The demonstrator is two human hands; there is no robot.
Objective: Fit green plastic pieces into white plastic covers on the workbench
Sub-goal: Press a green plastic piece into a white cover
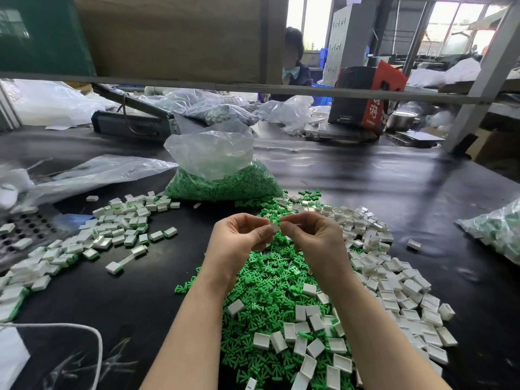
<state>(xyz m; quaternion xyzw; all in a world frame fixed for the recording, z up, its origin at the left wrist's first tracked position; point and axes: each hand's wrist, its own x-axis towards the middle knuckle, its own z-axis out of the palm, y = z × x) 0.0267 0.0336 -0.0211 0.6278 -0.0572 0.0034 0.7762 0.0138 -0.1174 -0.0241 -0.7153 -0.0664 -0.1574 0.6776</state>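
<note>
Dark factory table [394,192], heaped with green pieces [270,280] and empty white covers [394,282] to the right. Both hands raised together over the pile: left hand [239,240] and right hand [315,237] pinching one white cover [274,227] between fingertips. Green piece inside? Cannot tell. Best to square it, press straight, then drop onto finished units [112,229] at left.

Bright windows [461,23] behind a grey metal shelf frame [281,90].
</note>
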